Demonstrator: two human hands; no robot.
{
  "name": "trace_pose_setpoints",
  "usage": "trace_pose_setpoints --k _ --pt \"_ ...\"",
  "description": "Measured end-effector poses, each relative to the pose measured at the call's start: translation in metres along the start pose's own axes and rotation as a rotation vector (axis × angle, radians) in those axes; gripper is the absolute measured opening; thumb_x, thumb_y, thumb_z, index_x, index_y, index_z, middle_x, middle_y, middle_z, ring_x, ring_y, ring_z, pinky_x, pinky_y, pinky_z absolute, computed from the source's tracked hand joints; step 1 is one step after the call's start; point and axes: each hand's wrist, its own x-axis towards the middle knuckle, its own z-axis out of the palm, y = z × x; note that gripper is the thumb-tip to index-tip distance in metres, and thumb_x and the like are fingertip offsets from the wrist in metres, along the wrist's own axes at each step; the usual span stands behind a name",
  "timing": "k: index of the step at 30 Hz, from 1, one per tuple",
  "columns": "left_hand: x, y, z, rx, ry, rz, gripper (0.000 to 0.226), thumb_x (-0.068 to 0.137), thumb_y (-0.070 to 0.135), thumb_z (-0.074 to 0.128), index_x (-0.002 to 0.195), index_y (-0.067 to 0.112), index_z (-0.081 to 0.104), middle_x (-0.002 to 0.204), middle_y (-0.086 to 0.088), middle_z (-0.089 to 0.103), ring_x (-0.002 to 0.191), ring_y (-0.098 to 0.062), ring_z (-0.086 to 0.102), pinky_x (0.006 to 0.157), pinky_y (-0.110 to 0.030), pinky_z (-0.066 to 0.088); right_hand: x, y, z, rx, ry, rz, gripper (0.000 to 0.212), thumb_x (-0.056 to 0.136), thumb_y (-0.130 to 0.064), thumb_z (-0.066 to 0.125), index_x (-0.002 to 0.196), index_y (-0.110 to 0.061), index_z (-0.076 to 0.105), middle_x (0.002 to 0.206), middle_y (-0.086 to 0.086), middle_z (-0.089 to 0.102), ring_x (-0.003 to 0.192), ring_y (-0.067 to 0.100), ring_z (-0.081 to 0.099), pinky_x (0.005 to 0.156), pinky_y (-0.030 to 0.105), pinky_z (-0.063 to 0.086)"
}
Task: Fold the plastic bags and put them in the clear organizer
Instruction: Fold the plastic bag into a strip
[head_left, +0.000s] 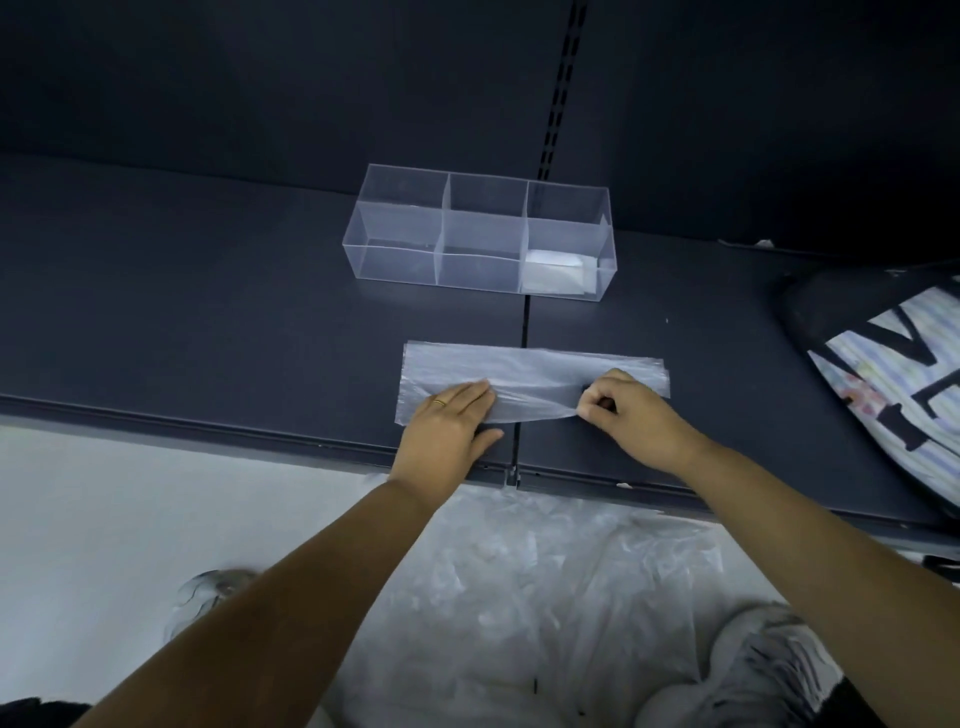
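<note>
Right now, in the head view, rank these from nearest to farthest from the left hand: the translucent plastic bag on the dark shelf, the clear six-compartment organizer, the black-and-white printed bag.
1. Translucent plastic bag: pressed flat under the left hand.
2. Clear six-compartment organizer: straight behind, farther back.
3. Black-and-white printed bag: far off to the right.
</note>
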Motion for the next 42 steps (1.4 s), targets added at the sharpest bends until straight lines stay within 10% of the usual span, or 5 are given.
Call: trace_pose_setpoints --k 9,14,23,31,42 --pt "-0.009 0.026 -0.016 0.234 0.047 0.041 0.031 0.050 -0.005 0.079 0.058 0.015 0.057 0.054 0.003 0.056 0.052 -0.019 0.055 0.051 -0.025 0.040 -0.017 -0.022 0.024 -0.539 0.032 -0.290 0.081 0.072 -0.055 0.071 0.142 -0.029 0.038 0.146 -0.013 0.036 0.138 0.012 0.025 0.116 0.033 0.002" --pt "-0.007 0.006 -0.028 0.023 -0.004 -0.158 0.019 0.094 0.025 0.054 0.092 0.020 0.072 0.086 -0.001 0.072 0.083 -0.024 0.063 0.081 -0.032 0.045 -0.003 -0.006 0.028 -0.051 0.244 -0.081 0.005 0.086 -0.015 0.068 0.089 -0.013 0.071 0.092 -0.002 0.070 0.091 0.017 0.060 0.081 0.019 0.041" --pt "-0.009 -0.047 -0.046 -0.362 0.123 -0.726 0.019 0.091 0.023 0.061 0.076 0.016 0.072 0.081 -0.005 0.072 0.082 -0.027 0.066 0.073 -0.033 0.050 0.025 0.005 0.022 0.369 0.333 0.310 0.015 0.083 -0.019 0.071 0.070 -0.012 0.069 0.088 -0.002 0.069 0.086 0.009 0.062 0.078 0.017 0.038" --pt "-0.003 0.020 -0.004 0.009 0.064 -0.148 0.049 0.101 0.029 0.041 0.144 0.005 0.039 0.151 -0.015 0.036 0.141 -0.034 0.030 0.118 -0.043 0.019 0.032 -0.005 0.025 0.217 0.369 0.381 0.010 0.084 -0.015 0.066 0.086 -0.007 0.071 0.095 0.009 0.072 0.093 0.025 0.065 0.086 0.033 0.051" --pt "-0.008 0.014 0.028 0.253 -0.147 -0.229 0.065 0.097 0.053 0.005 0.147 0.020 -0.020 0.159 -0.001 -0.019 0.145 -0.026 -0.020 0.117 -0.049 -0.011 0.005 -0.002 0.078 -0.498 0.084 -0.190 0.062 0.101 -0.047 0.019 0.153 -0.019 0.002 0.161 -0.005 -0.006 0.147 0.010 -0.012 0.118 0.031 -0.013"
